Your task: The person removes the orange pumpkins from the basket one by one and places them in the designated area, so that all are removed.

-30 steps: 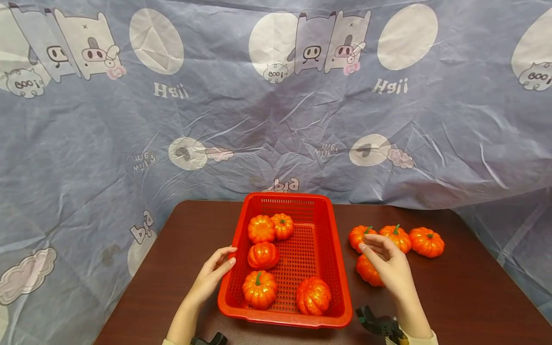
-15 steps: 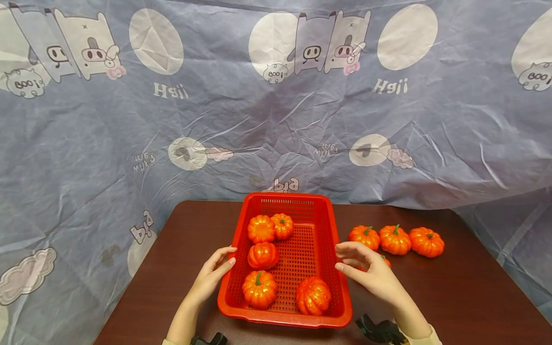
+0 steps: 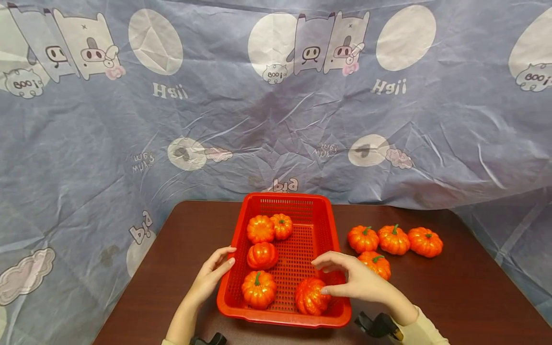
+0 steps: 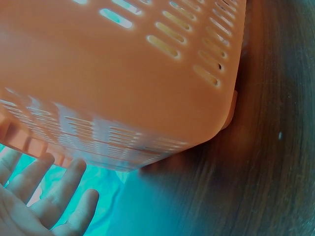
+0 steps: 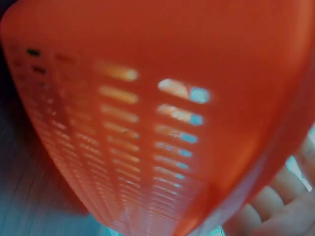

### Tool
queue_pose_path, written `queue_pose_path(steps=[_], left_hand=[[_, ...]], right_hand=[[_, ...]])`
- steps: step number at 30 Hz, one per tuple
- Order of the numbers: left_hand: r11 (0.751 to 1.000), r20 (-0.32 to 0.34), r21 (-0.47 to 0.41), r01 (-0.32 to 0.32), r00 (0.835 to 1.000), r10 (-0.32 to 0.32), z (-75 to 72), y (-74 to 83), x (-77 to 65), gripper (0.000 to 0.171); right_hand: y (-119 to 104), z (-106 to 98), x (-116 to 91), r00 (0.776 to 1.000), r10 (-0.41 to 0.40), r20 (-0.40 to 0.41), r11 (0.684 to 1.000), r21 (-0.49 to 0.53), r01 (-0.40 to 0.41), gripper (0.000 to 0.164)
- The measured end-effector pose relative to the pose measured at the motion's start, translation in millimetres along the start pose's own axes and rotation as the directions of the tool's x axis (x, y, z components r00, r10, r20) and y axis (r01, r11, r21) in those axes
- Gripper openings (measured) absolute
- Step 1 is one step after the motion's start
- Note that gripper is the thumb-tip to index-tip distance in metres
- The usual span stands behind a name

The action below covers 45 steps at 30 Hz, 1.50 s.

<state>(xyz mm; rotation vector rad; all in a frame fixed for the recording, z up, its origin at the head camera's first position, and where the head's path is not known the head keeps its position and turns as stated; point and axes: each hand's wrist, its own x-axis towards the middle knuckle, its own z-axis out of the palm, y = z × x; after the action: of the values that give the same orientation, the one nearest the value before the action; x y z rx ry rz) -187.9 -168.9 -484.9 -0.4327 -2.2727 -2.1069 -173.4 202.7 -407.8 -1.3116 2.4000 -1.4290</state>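
Note:
My left hand (image 3: 212,275) rests at the left rim of a red plastic basket (image 3: 284,322), fingertips right at the edge. The left wrist view shows its fingers (image 4: 74,172) spread, just under the rim. Over the basket's front right corner is my right hand (image 3: 355,279), its fingers loosely bent and apart from the thumb. Its thumb tip overlaps the right side of an orange pumpkin (image 3: 309,298) inside the basket. In the right wrist view, the perforated basket wall (image 5: 74,162) hides most of this hand's work.
Along the basket's left side lie several more pumpkins, one at the front (image 3: 258,293). To the right, on the brown table (image 3: 465,297), sit several others, the nearest a small pumpkin (image 3: 374,264). A printed grey-blue cloth (image 3: 267,124) hangs behind the table.
My right hand has moved left from above the pumpkins on the table, across the basket's right rim, to the front right pumpkin inside. The left hand has stayed at the rim.

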Motion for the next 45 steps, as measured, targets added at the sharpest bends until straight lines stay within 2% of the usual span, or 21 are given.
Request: queue_pose_path(steps=[2, 8, 18, 22, 25, 35, 40, 45], left_hand=[[1.000, -0.001, -0.003, 0.003, 1.000, -0.003, 0.1, 0.0, 0.0, 0.033], [1.000, -0.001, 0.000, 0.007, 1.000, -0.007, -0.1, -0.1, 0.1, 0.033], [1.000, -0.003, 0.009, 0.005, 1.000, -0.005, -0.5, 0.0, -0.4, 0.033], [1.000, 0.001, 0.009, 0.004, 1.000, -0.004, -0.9, -0.7, -0.5, 0.033], [1.000, 0.005, 0.009, 0.001, 1.000, -0.001, -1.2, -1.2, -0.3, 0.033], [1.000, 0.002, 0.008, 0.000, 1.000, 0.000, -1.1, -1.7, 0.1, 0.032], [1.000, 0.003, 0.014, -0.003, 1.000, 0.003, -1.2, -2.0, 0.5, 0.032], [1.000, 0.002, 0.015, -0.006, 1.000, 0.006, -1.1, -2.3, 0.4, 0.032]], right_hand=[[1, 0, 2, 0.999, -0.016, 0.051, 1.000, -0.021, 0.017, 0.049], [3, 1, 7, 0.982, 0.004, 0.190, 0.996, -0.090, 0.013, 0.050], [4, 4, 16, 0.923, 0.125, 0.363, 0.967, -0.254, -0.031, 0.059], [5, 4, 17, 0.910, 0.156, 0.385, 0.954, -0.297, -0.037, 0.063], [5, 3, 18, 0.908, 0.152, 0.390, 0.956, -0.292, -0.035, 0.064], [10, -1, 19, 0.910, 0.090, 0.405, 0.980, -0.200, -0.008, 0.064], [9, -1, 21, 0.906, 0.116, 0.407, 0.970, -0.244, -0.014, 0.065], [7, 2, 23, 0.905, 0.171, 0.390, 0.938, -0.345, -0.029, 0.064]])
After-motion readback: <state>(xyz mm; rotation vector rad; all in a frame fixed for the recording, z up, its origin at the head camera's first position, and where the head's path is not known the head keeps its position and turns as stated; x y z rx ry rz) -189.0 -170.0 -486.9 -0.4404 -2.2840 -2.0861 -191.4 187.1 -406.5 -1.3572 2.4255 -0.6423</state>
